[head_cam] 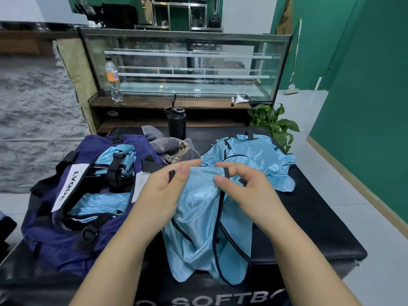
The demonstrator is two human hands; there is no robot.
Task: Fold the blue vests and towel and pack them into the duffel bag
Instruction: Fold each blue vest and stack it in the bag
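Head view: left hand and right hand pinch a blue vest by its top edge. Best to align the black trim squarely before folding, then lay it left into the duffel bag.

At the lower left of the frame a white label sewn to the strap of the purple duffel bag carries black capitals reading "LVQU", with the letters after that hidden by a fold; a second white tag on the bag's other strap, left of centre, has fine print too small to read; along the bottom edge the black padded table shows white capitals "SOFTB", cut off by a forearm; the orange label on the plastic bottle, upper left, is too blurred to read.
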